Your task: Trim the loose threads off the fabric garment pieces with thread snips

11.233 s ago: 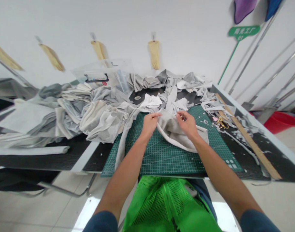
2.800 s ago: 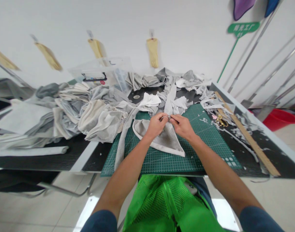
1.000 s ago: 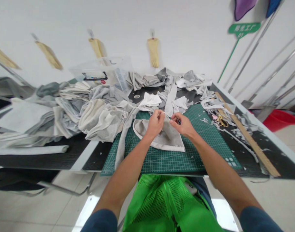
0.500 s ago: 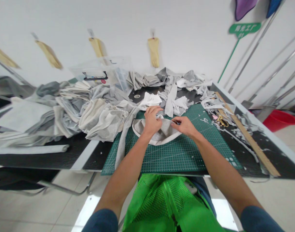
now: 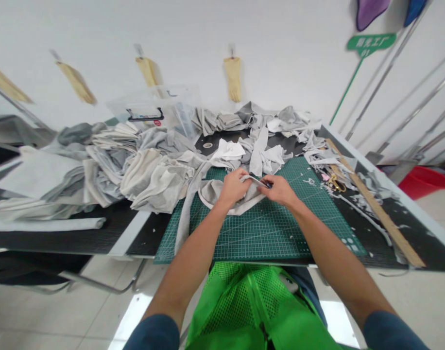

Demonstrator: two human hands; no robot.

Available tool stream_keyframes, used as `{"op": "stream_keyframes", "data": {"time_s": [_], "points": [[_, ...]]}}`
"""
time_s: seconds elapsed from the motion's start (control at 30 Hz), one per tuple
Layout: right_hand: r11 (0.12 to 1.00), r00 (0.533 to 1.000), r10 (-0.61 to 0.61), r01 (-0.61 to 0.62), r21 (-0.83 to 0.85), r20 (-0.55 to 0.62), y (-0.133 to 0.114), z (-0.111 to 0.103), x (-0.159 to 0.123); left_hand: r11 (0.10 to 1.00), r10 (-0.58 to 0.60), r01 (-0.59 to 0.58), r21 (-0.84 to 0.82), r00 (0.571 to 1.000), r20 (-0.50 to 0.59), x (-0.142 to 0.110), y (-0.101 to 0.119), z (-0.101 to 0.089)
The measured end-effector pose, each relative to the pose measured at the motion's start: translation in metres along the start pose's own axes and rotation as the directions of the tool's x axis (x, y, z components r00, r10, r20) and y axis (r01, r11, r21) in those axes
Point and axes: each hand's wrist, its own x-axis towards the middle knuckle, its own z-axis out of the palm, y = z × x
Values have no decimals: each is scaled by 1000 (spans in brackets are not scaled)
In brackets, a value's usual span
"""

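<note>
A grey fabric piece point(image 5: 215, 192) with a pale edge lies bunched on the green cutting mat point(image 5: 266, 228). My left hand point(image 5: 234, 186) is closed on its upper edge, pinching the cloth. My right hand point(image 5: 280, 189) is closed beside it, gripping a small dark tool whose thin metal tip reaches toward the left hand's fingers. The two hands are almost touching above the cloth.
Heaps of grey and white cloth point(image 5: 135, 170) cover the table's left and back. A clear plastic box point(image 5: 153, 109) stands behind them. At the right lie a long wooden ruler point(image 5: 375, 209), gold scissors point(image 5: 333, 183) and fabric scraps. A red tub point(image 5: 421, 177) sits on the floor.
The flat triangular cloth has been gathered up into a bunch under my hands. Both hands stayed close together at its upper edge, shifting slightly left.
</note>
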Motion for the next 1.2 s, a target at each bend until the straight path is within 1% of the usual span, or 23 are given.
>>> {"op": "stream_keyframes", "data": {"time_s": [0.07, 0.13, 0.27, 0.33, 0.4, 0.43, 0.5, 0.57, 0.6, 0.63, 0.67, 0.73, 0.83, 0.97, 1.03, 1.13, 1.2], "points": [[999, 999, 37, -37, -11, 3, 1, -1, 0, 999, -51, 49, -17, 995, -91, 1, 0, -1], [997, 997, 68, -67, 38, -24, 1, -2, 0, 997, -76, 72, -33, 988, -135, 2, -2, -2], [966, 992, 112, -94, 242, -63, 1, -2, 0, 998, -64, 60, -29, 984, -169, 3, -9, -1], [927, 991, 125, -98, 361, -51, 1, -1, 0, 998, -45, 52, 33, 981, -189, 3, -13, -1], [885, 992, 122, -89, 457, -43, 1, 0, 0, 993, 0, 23, 112, 979, -203, 3, -15, 0], [868, 993, 114, -81, 491, -39, 0, 0, 0, 990, 44, -16, 141, 979, -199, 2, -14, 0], [843, 995, 95, -66, 534, -26, -2, 2, -1, 979, 167, -147, 141, 975, -146, 1, -11, 1], [827, 997, 73, -53, 560, -13, -5, 3, -2, 959, 281, -279, 52, 959, -44, -2, -5, 2], [820, 998, 62, -47, 570, -7, -6, 3, -2, 950, 312, -311, -9, 950, 15, -4, -1, 4], [814, 998, 56, -43, 579, -5, -7, 3, -3, 948, 317, -313, -65, 946, 72, -5, 2, 5], [807, 998, 55, -41, 589, -6, -9, 4, -3, 952, 301, -290, -101, 946, 120, -7, 4, 7], [790, 998, 64, -44, 612, -10, -11, 4, -3, 970, 236, -221, -99, 954, 183, -10, 8, 10], [761, 998, 68, -45, 647, -11, -14, 4, -4, 990, 141, -136, -39, 970, 198, -10, 9, 10], [747, 999, 51, -31, 664, -11, -15, 4, -5, 994, 97, -85, -63, 974, 205, -6, 8, 5], [791, 999, 45, -22, 612, -23, -16, 3, -5, 994, 75, -58, -91, 978, 194, -5, 8, 3], [885, 997, 68, -45, 464, -33, -17, 1, -6, 994, 37, -21, -103, 987, 159, -5, 9, 1], [908, 995, 95, -79, 412, -19, -16, 1, -5, 996, 22, -9, -92, 990, 142, -6, 10, 0]]}}
